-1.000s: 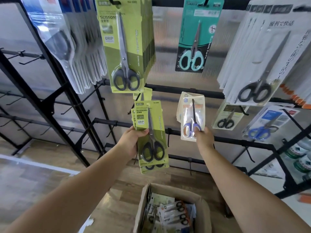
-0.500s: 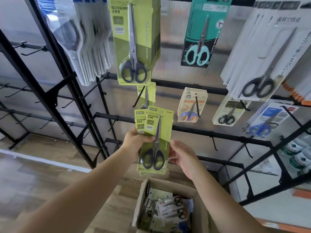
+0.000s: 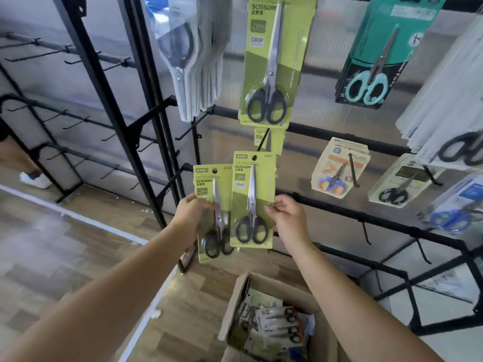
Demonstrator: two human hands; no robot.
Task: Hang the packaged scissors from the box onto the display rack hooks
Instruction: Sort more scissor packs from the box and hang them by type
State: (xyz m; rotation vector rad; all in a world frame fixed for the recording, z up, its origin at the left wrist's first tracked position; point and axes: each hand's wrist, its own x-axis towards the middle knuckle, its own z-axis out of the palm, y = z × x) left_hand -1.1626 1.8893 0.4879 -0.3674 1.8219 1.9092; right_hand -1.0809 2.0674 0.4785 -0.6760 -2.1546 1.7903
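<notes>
Black rack (image 3: 339, 210) ahead of me, cardboard box (image 3: 235, 304) of scissor packs below on the floor. My left hand (image 3: 189, 214) grips one green pack (image 3: 206, 189); my right hand (image 3: 287, 216) pinches a second pack (image 3: 252, 199) overlapping it, both under the hooks.

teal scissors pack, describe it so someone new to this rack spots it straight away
Start at the black display rack and look along its top row to the upper right, right of the big green scissors pack. The teal scissors pack hangs there. It is the only dark teal card, and its scissors have pale mint handles, not black.
</notes>
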